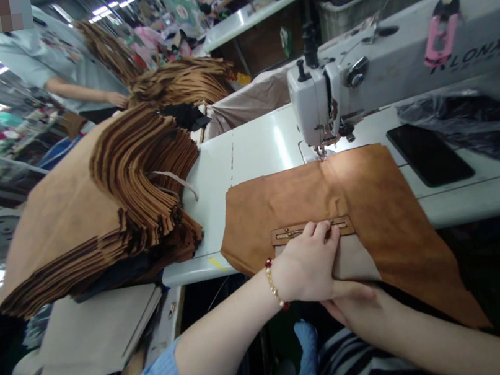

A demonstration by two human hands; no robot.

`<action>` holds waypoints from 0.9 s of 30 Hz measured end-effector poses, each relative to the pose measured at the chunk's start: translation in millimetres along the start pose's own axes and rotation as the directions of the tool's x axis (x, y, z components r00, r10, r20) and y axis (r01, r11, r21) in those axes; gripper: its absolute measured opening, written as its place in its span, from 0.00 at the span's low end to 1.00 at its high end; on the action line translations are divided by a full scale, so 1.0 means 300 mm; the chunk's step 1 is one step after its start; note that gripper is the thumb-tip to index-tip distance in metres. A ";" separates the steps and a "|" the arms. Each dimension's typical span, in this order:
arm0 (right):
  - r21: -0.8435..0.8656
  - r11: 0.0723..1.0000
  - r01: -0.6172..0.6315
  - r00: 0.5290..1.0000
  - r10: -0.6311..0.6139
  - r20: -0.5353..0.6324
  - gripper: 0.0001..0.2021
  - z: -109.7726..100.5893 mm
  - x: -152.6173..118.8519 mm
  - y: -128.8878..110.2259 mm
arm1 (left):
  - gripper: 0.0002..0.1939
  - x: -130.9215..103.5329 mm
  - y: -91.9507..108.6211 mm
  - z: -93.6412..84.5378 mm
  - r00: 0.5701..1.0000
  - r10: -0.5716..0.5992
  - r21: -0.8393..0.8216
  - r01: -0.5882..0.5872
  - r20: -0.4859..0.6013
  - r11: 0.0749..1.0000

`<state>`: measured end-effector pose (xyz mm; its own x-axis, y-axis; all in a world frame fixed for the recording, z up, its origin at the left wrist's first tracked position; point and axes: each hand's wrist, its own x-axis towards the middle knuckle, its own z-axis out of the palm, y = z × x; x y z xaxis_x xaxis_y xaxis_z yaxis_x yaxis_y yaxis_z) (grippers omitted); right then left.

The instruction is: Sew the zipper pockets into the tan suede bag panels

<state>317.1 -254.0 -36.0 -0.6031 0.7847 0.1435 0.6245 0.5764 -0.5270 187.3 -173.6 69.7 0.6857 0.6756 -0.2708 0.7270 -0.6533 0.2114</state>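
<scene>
A brown leather panel (379, 218) lies across the sewing table, its far edge beneath the sewing machine's needle and presser foot (321, 150). Set into it is a zipper strip (280, 237) with brass teeth and leather edging, and a beige lining (354, 256) hangs below. My left hand (306, 264), wearing a bead bracelet, rests on the strip and lining, fingertips on the zipper and thumb spread away to the right. Under that thumb comes my right hand (344, 311), at the panel's near edge; its fingers are hidden by the left hand and lining.
A tall stack of brown leather pieces (66, 183) stands left, over folded beige cloth (102, 332). Right of the machine head (311, 97) lie a black phone (430, 154) and a plastic bag (468, 111). Pink snips (442, 36) sit on the machine arm. A co-worker (67, 64) stands behind the stack.
</scene>
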 end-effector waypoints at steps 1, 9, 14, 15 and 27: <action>0.096 0.995 0.002 0.996 -0.011 0.088 0.21 -0.037 -0.036 0.006 | 0.58 -0.016 0.004 0.035 0.999 -0.009 -0.016 0.008 -0.045 1.000; 0.456 0.883 -0.106 0.912 -0.097 0.398 0.12 -0.404 -0.077 0.175 | 0.48 -0.049 0.017 0.268 0.954 -0.078 -0.056 0.064 -0.290 0.996; -0.030 0.971 0.237 0.971 -0.237 0.014 0.23 -0.364 0.058 0.387 | 0.47 -0.034 0.018 0.293 0.937 -0.088 -0.053 0.074 -0.339 0.996; -0.085 0.948 0.306 0.952 -0.306 0.009 0.25 -0.349 0.071 0.413 | 0.47 -0.035 0.019 0.292 0.934 -0.085 -0.052 0.072 -0.346 0.996; -0.135 0.915 0.381 0.923 -0.385 -0.005 0.16 -0.339 0.135 0.438 | 0.18 -0.006 0.137 0.273 0.960 -0.048 0.024 0.057 -0.275 0.998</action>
<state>425.2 -123.2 -14.3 -0.7945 0.5034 0.3396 0.4086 0.8569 -0.3142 213.1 -229.5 2.0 0.6329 0.7741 -0.0125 0.7639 -0.6217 0.1730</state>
